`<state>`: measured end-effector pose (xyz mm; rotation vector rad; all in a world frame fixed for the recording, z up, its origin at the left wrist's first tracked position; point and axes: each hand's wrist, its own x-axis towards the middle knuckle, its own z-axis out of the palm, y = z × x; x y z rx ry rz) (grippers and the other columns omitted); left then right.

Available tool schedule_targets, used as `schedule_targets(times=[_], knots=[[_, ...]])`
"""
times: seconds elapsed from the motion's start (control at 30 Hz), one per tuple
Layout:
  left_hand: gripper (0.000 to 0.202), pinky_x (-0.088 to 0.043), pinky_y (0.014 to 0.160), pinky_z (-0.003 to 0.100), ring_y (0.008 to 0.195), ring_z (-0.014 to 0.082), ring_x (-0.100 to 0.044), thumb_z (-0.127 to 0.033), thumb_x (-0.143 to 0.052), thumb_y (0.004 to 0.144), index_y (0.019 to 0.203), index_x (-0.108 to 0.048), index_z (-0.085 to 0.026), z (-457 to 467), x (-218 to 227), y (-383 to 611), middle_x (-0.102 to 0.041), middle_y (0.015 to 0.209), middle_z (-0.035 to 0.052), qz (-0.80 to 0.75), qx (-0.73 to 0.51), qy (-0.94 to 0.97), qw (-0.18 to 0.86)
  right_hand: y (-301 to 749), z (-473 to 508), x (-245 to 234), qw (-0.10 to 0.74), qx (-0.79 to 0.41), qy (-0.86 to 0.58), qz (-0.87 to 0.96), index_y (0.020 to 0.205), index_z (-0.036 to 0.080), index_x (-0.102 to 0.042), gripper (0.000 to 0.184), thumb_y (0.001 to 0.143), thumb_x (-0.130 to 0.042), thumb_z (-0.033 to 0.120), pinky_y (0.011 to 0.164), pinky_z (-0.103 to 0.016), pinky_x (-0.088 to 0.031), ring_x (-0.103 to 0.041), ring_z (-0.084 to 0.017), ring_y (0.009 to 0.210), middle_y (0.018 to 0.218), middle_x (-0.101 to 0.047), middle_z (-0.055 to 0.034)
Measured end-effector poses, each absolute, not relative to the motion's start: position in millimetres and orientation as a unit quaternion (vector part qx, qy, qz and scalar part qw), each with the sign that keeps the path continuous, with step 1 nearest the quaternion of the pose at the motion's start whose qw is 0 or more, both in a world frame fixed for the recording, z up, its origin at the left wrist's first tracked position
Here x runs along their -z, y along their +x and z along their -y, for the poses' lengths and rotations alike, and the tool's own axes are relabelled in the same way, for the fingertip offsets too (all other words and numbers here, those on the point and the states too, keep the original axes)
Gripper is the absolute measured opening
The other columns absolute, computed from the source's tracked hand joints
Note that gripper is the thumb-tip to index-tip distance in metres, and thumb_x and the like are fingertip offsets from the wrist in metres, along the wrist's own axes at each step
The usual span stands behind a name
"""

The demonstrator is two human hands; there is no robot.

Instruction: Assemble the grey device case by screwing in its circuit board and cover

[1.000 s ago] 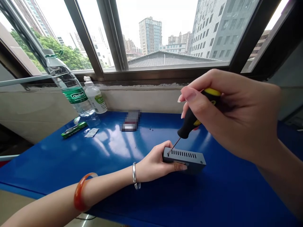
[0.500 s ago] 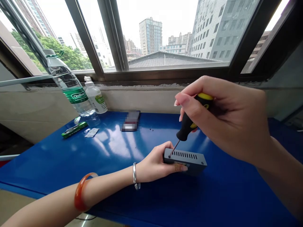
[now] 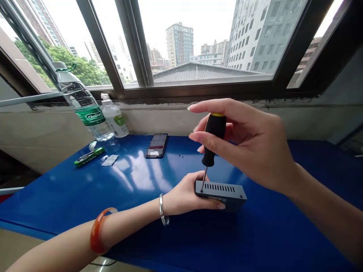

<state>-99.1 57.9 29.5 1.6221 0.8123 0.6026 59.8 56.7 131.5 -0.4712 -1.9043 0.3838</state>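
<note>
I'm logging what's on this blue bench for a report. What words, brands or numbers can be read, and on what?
"C'estbon": green label of the large clear plastic water bottle.
"100", seemingly: label of the small clear plastic bottle; its other print is too small.
Black smartphone: screen text too blurred to read.
Green packet: print too small to read.
Grey slotted metal box: no readable text.

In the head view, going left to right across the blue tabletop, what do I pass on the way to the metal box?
green packet → small white slip → smartphone → tiny dark specks → grey vented metal box
</note>
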Motion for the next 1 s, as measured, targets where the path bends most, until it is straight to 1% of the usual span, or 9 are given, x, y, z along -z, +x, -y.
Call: schedule_targets(times=[0.13, 0.3, 0.43, 0.53, 0.6, 0.73, 0.83, 0.93, 1.0], knots=[[0.041, -0.044, 0.059, 0.023, 0.068, 0.0129, -0.059, -0.029, -0.082, 0.062, 0.077, -0.048, -0.015, -57, -30, -99, -0.064, 0.075, 0.0006, -0.348, -0.262, 0.689, 0.579, 60, -58, -129, 0.545, -0.101, -0.206, 0.806, 0.119, 0.021, -0.061, 0.034, 0.086, -0.060, 0.027, 0.069, -0.025, -0.056, -0.063, -0.013, 0.078, 0.099, -0.067, -0.0036], [0.043, -0.047, 0.065, 0.026, 0.075, 0.0164, -0.062, -0.032, -0.083, 0.061, 0.080, -0.049, -0.015, -58, -28, -99, -0.066, 0.082, 0.0036, -0.349, -0.262, 0.684, 0.585, 64, -55, -135, 0.473, -0.210, -0.204, 0.831, 0.138, 0.032, -0.043, 0.048, 0.093, -0.043, 0.017, 0.085, -0.033, -0.056, -0.061, -0.018, 0.107, 0.130, -0.056, -0.0010], [0.042, -0.043, 0.059, 0.022, 0.067, 0.0119, -0.057, -0.031, -0.082, 0.062, 0.077, -0.046, -0.016, -57, -29, -99, -0.064, 0.076, 0.0005, -0.345, -0.266, 0.684, 0.586, 60, -58, -133, 0.545, -0.131, -0.220, 0.799, 0.112, 0.024, -0.064, 0.030, 0.082, -0.065, 0.023, 0.064, -0.025, -0.057, -0.063, -0.012, 0.073, 0.102, -0.066, -0.0021], [0.041, -0.040, 0.058, 0.021, 0.064, 0.0099, -0.053, -0.029, -0.081, 0.064, 0.077, -0.044, -0.017, -56, -28, -99, -0.061, 0.073, -0.0019, -0.339, -0.265, 0.686, 0.587, 59, -60, -130, 0.578, -0.018, -0.250, 0.777, 0.090, 0.020, -0.068, 0.019, 0.076, -0.072, 0.032, 0.056, -0.024, -0.053, -0.057, -0.011, 0.065, 0.079, -0.062, -0.0017], [0.041, -0.039, 0.057, 0.021, 0.063, 0.0095, -0.051, -0.030, -0.080, 0.065, 0.078, -0.044, -0.017, -55, -28, -99, -0.058, 0.071, -0.0029, -0.345, -0.266, 0.691, 0.577, 61, -60, -131, 0.556, -0.043, -0.254, 0.790, 0.104, 0.022, -0.066, 0.021, 0.085, -0.062, 0.032, 0.064, -0.027, -0.055, -0.061, -0.014, 0.076, 0.088, -0.064, -0.0036], [0.039, -0.037, 0.058, 0.021, 0.064, 0.0088, -0.048, -0.034, -0.077, 0.070, 0.081, -0.044, -0.018, -55, -25, -98, -0.054, 0.073, -0.0036, -0.353, -0.283, 0.704, 0.549, 67, -62, -139, 0.484, -0.263, -0.229, 0.803, 0.132, 0.028, -0.050, 0.042, 0.092, -0.043, 0.016, 0.091, -0.038, -0.054, -0.062, -0.019, 0.108, 0.127, -0.058, -0.0019], [0.037, -0.037, 0.059, 0.021, 0.065, 0.0087, -0.046, -0.034, -0.076, 0.073, 0.083, -0.044, -0.018, -57, -24, -99, -0.051, 0.073, -0.0040, -0.354, -0.280, 0.711, 0.540, 69, -65, -143, 0.493, -0.285, -0.217, 0.793, 0.120, 0.025, -0.060, 0.036, 0.085, -0.058, 0.016, 0.083, -0.035, -0.058, -0.066, -0.017, 0.094, 0.111, -0.065, -0.0017], [0.037, -0.035, 0.057, 0.021, 0.064, 0.0088, -0.044, -0.034, -0.076, 0.072, 0.082, -0.044, -0.018, -58, -24, -100, -0.049, 0.071, -0.0046, -0.360, -0.273, 0.714, 0.534, 67, -66, -139, 0.555, -0.155, -0.257, 0.776, 0.097, 0.022, -0.070, 0.023, 0.074, -0.074, 0.027, 0.064, -0.027, -0.056, -0.061, -0.014, 0.073, 0.079, -0.062, -0.0006], [0.037, -0.035, 0.057, 0.021, 0.063, 0.0085, -0.044, -0.034, -0.076, 0.072, 0.082, -0.044, -0.018, -58, -25, -100, -0.049, 0.070, -0.0050, -0.362, -0.269, 0.715, 0.534, 65, -67, -135, 0.563, -0.098, -0.267, 0.776, 0.093, 0.022, -0.070, 0.020, 0.076, -0.072, 0.034, 0.059, -0.025, -0.053, -0.058, -0.013, 0.072, 0.078, -0.058, -0.0013]])
